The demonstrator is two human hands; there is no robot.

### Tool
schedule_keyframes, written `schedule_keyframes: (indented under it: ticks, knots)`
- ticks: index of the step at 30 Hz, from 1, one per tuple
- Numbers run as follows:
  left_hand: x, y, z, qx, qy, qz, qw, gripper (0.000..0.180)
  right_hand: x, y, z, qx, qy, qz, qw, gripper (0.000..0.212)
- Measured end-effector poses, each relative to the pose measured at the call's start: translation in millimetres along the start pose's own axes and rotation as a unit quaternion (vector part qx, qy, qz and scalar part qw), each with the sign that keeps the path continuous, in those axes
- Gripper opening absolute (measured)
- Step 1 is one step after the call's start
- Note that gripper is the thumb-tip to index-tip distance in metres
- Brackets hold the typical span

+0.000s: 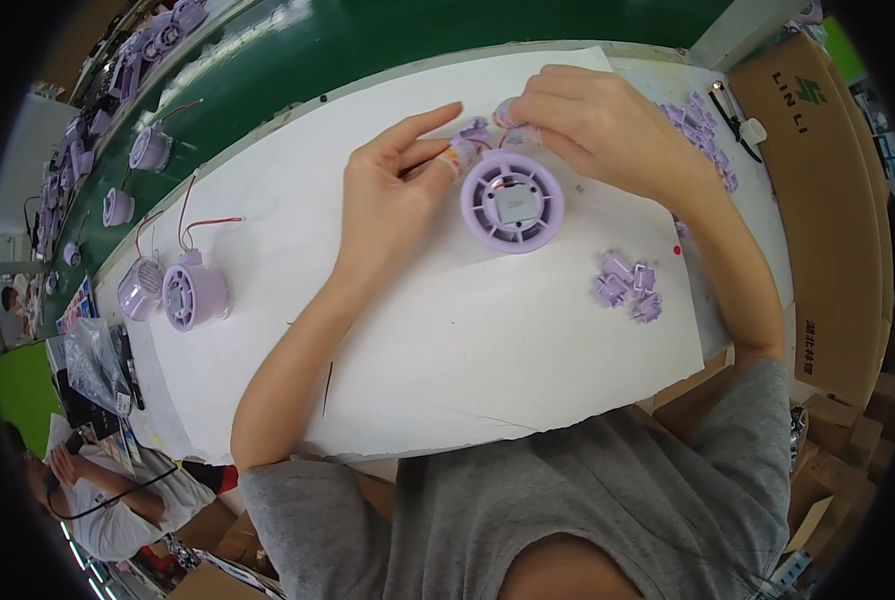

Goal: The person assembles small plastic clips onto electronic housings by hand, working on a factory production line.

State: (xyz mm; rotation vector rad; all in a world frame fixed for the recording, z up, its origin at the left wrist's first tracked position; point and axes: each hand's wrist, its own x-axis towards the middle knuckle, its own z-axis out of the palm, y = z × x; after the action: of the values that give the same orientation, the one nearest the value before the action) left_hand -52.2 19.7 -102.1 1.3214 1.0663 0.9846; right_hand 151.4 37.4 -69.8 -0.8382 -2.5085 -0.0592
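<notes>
A round light-purple fan unit [513, 203] lies on the white sheet in front of me, its ribbed ring and grey centre plate facing up. Beyond its top edge, my left hand [393, 190] pinches a small purple plastic clip [475, 130] between its taped thumb and fingers; its index finger is stretched out. My right hand [598, 125] is closed just to the right, with taped fingertips pressed together around a thin red wire [503, 141] that rises from the fan unit. The fingers hide most of the wire's end.
Several small purple clips [630, 286] lie at the right, with a larger heap [703, 140] farther off. Two purple fan units [193, 292] with wires stand at the left. More units lie on the green conveyor belt [368, 50]. A cardboard box [813, 220] borders the right side; another person [118, 500] sits at the left.
</notes>
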Motion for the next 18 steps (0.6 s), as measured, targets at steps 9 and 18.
schedule_keyframes:
  ticks: [9,18]
  knots:
    - [-1,6,-2,-0.029,-0.02,-0.002,0.999,0.029,2,3,27,-0.037,0.129,-0.054,0.989,0.017]
    - [0,13,-5,-0.141,-0.055,-0.049,0.987,0.027,2,-8,29,0.382,0.055,0.221,0.896,0.011]
